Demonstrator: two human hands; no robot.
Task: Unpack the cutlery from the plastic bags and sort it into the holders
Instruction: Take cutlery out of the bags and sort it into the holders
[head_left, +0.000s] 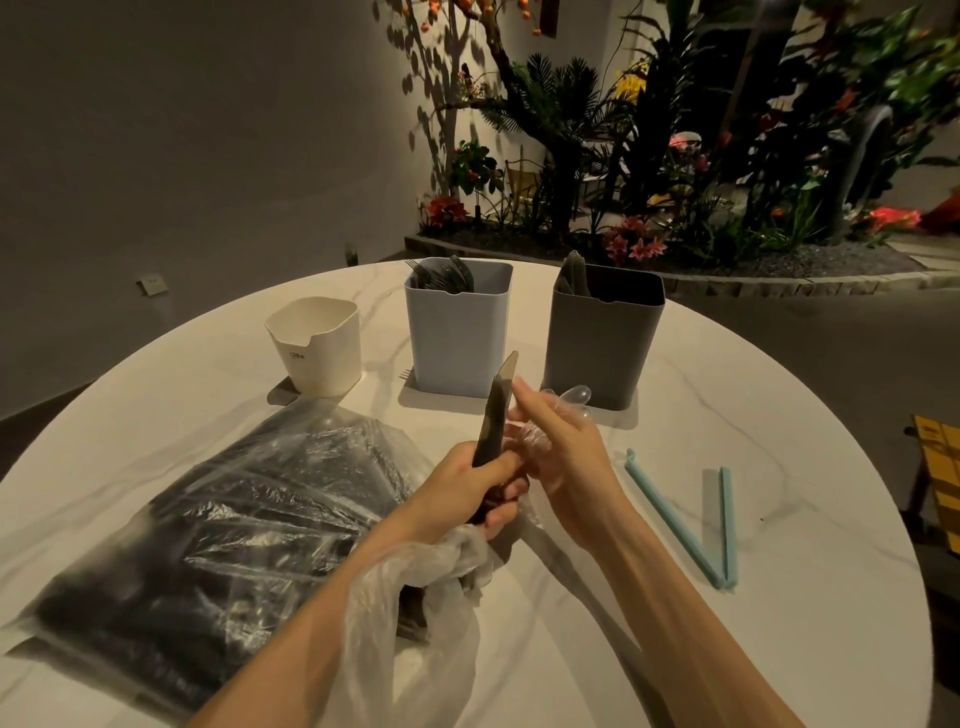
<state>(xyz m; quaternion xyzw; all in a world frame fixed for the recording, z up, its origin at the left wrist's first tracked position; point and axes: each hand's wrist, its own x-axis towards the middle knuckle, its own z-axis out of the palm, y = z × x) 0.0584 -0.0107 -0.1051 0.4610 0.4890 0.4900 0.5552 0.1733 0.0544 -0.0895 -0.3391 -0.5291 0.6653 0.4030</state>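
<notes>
Cutlery fills a clear plastic bag (208, 519) lying near and left on our round white table (727, 415). Our left hand (467, 483) grips a dark knife (496, 410) upright, fingers clamped around its handle, a thin bag (410, 613) draped over the wrist. Our right hand (566, 441) pinches crumpled clear wrapping just beside the blade. Farther off stand a white holder (317, 345), a blue holder (457, 332) with forks and a grey holder (602, 343).

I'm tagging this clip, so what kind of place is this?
Probably a restaurant or café dining area: a round marble-look table, a decorative indoor planting bed with artificial-looking flowers, and bulk cutlery being sorted into holders.
</notes>
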